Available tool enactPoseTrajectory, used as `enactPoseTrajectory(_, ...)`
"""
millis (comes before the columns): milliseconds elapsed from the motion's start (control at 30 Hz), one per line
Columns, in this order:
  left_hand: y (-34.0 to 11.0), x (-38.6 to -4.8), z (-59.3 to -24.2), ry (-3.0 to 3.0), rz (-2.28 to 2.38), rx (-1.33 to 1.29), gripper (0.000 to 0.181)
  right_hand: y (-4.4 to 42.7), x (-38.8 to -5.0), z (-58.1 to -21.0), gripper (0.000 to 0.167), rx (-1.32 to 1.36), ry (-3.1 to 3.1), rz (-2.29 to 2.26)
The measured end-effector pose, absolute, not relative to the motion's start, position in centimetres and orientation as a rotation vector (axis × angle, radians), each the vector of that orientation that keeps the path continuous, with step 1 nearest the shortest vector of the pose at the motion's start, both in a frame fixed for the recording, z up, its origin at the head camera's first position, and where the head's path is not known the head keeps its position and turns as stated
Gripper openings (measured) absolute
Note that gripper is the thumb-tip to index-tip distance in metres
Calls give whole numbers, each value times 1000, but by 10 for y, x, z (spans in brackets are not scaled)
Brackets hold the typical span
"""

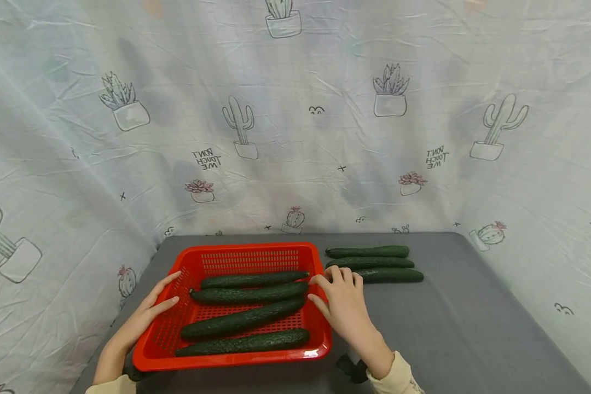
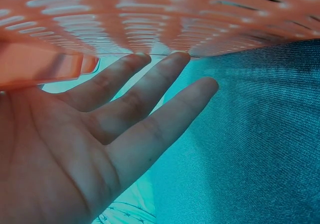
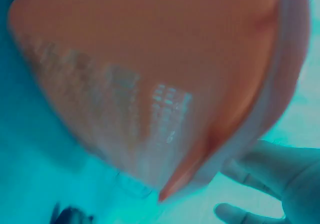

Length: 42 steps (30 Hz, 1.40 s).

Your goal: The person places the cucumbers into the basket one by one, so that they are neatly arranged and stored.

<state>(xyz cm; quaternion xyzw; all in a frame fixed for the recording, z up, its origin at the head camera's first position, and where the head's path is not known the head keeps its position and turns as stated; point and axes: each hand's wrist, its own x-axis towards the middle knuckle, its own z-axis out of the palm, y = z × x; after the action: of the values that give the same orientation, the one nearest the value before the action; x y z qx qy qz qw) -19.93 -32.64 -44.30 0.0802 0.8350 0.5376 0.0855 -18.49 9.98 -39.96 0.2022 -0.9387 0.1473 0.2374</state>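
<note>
Straight and spread apart at the left hand (image 1: 145, 320), and right up against the left side of the red basket (image 1: 241, 360)! Close up from the left wrist, reaching the slotted plastic with two fingertips, with the thumb out of sight. Over to the right hand (image 1: 343, 303): loosely bent and apart, leaving a gap between thumb and forefinger, covering a stretch of the right rim. Touching it or just above? Cannot tell; badly smeared in the right wrist view, and cut off at the top.

Between both sets of fingers, then, to the basket itself: glossy, bright red, round-cornered, pierced with rows of slots, looking orange from the wrists. Carrying four cucumbers (image 1: 248, 294) inside, long, dark green and bumpy, almost reaching the right fingertips.

Just beyond the right fingers, on to three more cucumbers (image 1: 370, 262), side by side on the grey worktop (image 1: 473, 317), with the nearest one partly hidden. Behind those fingers, below the wrist, to a dark object (image 1: 353, 369), too covered to make out!
</note>
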Motion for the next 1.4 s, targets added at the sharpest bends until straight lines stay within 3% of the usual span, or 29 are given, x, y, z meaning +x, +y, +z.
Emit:
enactPoseTrajectory(900,-325,-200,-443,2470,1626,232,59,216,-247,-457,31,343,-2722,526)
enactPoseTrajectory(1400,-326,-200,-443,2456,1626,212,58,253,-265,-492,39,272,-2759,595)
